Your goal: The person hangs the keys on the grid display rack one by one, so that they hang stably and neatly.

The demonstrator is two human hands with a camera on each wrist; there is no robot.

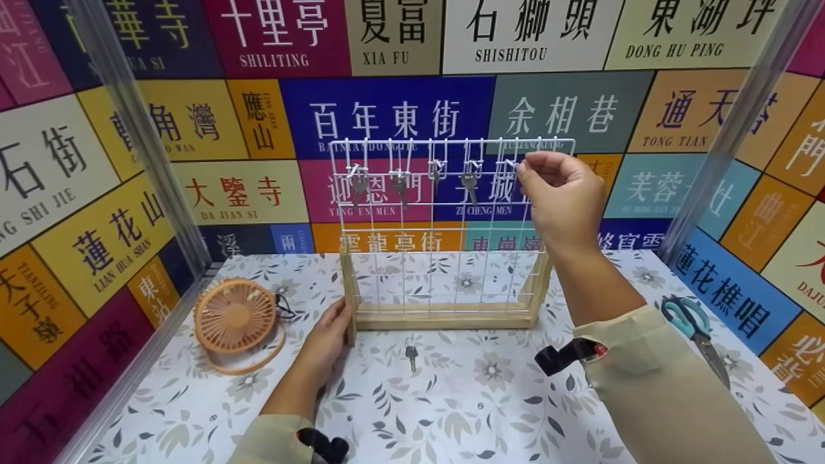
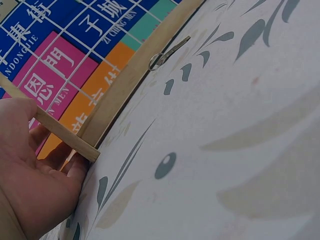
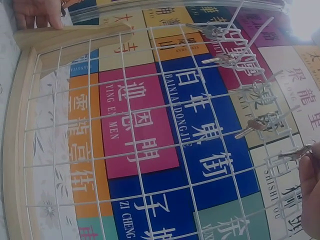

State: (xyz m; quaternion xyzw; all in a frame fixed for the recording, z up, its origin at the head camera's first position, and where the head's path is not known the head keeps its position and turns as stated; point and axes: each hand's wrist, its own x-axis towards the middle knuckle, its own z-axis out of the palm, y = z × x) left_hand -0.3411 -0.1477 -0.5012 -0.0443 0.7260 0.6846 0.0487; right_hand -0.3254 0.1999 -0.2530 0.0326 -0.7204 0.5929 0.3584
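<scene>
A white wire grid rack [image 1: 433, 230] stands upright in a wooden base [image 1: 445, 319]. My left hand [image 1: 330, 332] grips the base's left side piece, thumb and fingers on either side of the wood [image 2: 65, 134] in the left wrist view. High at the rack's right end, my right hand [image 1: 567, 196] pinches a key [image 3: 296, 153] by a hook, its fingertips partly covering it. Several other keys hang from hooks along the top, among them one key [image 1: 470, 187] left of the right hand. A loose key [image 1: 412, 357] with a ring lies on the table before the base.
An orange fan [image 1: 236, 316] lies left of the left hand. Scissors [image 1: 699, 332] with teal handles lie at the right, beyond the right forearm. The table [image 1: 490, 412] has a leaf-patterned cover. Printed panels [image 1: 387, 109] rise behind and on both sides.
</scene>
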